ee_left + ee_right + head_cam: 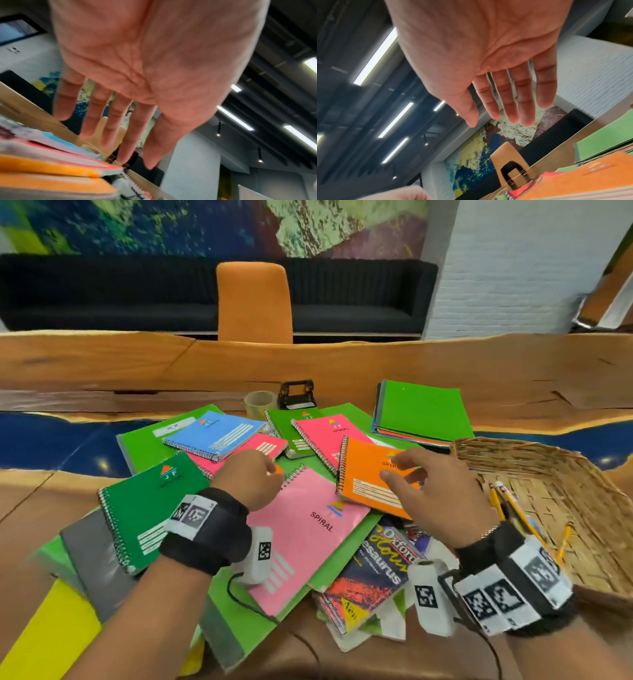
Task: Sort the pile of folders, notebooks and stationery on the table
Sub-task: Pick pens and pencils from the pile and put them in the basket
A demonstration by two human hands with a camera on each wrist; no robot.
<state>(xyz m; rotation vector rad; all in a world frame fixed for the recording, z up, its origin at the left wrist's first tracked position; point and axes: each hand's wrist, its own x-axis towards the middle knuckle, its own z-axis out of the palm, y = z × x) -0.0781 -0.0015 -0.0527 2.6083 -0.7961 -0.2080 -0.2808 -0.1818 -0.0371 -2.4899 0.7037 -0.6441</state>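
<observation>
Both hands hovered palm-down with fingers straight and slightly spread, the right hand (433, 494) over the orange notebook (373, 477) atop the pile, the left hand (251, 477) beside it, probably to gather notebooks.

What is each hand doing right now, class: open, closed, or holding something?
Left hand: open, fingers straight, holding nothing.
Right hand: open, fingers straight, above the orange notebook, holding nothing.

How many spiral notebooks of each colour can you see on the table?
Pink: 3, one by the left hand, one further back, one under the blue one
Green: 2, near and far
Blue: 1
Orange: 1
Total: 7 that show
</observation>
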